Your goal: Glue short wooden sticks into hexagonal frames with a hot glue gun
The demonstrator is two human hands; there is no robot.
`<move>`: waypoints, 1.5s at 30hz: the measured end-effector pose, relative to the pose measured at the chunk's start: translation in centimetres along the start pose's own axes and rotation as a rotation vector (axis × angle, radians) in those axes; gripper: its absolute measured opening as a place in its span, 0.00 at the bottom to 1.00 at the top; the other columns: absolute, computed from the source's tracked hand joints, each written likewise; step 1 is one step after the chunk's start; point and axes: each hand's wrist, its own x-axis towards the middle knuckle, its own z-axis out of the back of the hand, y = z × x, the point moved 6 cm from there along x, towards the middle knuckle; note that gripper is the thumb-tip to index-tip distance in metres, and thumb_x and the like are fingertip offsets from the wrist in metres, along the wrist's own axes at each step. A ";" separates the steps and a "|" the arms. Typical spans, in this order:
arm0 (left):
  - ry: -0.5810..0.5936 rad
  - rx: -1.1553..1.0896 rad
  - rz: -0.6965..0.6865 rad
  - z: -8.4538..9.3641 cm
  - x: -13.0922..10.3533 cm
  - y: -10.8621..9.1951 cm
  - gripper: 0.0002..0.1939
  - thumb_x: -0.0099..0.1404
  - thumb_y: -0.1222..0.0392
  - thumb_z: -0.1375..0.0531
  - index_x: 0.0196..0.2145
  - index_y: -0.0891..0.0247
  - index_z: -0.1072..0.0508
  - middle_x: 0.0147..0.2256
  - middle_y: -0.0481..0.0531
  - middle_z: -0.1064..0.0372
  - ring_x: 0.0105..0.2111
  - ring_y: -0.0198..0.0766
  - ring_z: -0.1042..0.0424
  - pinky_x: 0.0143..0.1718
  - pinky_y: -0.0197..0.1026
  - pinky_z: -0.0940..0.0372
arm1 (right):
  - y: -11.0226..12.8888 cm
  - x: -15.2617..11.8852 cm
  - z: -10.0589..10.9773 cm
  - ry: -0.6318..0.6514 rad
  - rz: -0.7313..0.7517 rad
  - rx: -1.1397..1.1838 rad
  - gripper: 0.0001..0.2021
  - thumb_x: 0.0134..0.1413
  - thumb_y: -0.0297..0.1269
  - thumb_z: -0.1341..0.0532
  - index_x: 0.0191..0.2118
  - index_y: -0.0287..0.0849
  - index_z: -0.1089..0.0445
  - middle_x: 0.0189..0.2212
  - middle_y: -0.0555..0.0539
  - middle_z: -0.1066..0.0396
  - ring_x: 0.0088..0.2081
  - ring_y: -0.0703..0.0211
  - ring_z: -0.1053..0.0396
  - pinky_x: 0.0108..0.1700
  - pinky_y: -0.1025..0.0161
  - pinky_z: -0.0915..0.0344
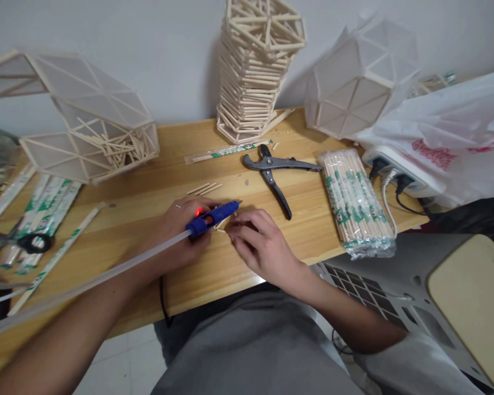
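My left hand [183, 233] is closed around a blue glue gun [212, 218] with a red light lit and a long whitish glue stick running out of its back toward the lower left. Its tip points right, close to the fingers of my right hand [261, 241]. Those fingers are bent together at some small wooden stick pieces [221, 225] on the table; the part in the fingertips is partly hidden. Several short cut sticks [205, 189] lie just behind my left hand.
Black cutters [269, 164] lie behind my right hand. A pack of wrapped chopsticks [354, 197] and a power strip [403, 170] are at right. A stick tower [255, 82] and panelled stick frames [94, 99] stand at the back. Scissors [31, 242] lie at left.
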 end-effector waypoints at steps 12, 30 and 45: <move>-0.022 -0.008 -0.014 0.2 -0.1 -0.1 0.15 0.67 0.66 0.38 0.51 0.55 0.30 0.56 0.55 0.21 0.56 0.50 0.23 0.59 0.57 0.29 | -0.1 -0.1 0.3 -0.024 -0.112 -0.127 0.07 0.69 0.34 0.36 0.50 0.42 0.27 0.48 0.38 0.23 0.52 0.43 0.28 0.55 0.44 0.29; -0.032 -0.010 0.007 0.0 -0.2 0.2 0.14 0.69 0.58 0.34 0.50 0.53 0.30 0.55 0.54 0.21 0.56 0.50 0.22 0.58 0.58 0.28 | -0.2 -0.1 0.2 0.002 -0.171 -0.194 0.07 0.68 0.37 0.40 0.48 0.43 0.31 0.41 0.41 0.25 0.47 0.43 0.30 0.51 0.47 0.32; -0.142 0.071 0.200 2.5 -0.5 0.8 0.14 0.70 0.52 0.37 0.51 0.54 0.29 0.51 0.54 0.21 0.50 0.49 0.19 0.52 0.52 0.26 | -1.6 -0.6 1.9 -0.005 -0.087 -0.083 0.14 0.68 0.30 0.38 0.57 0.43 0.27 0.53 0.38 0.24 0.58 0.44 0.28 0.60 0.43 0.29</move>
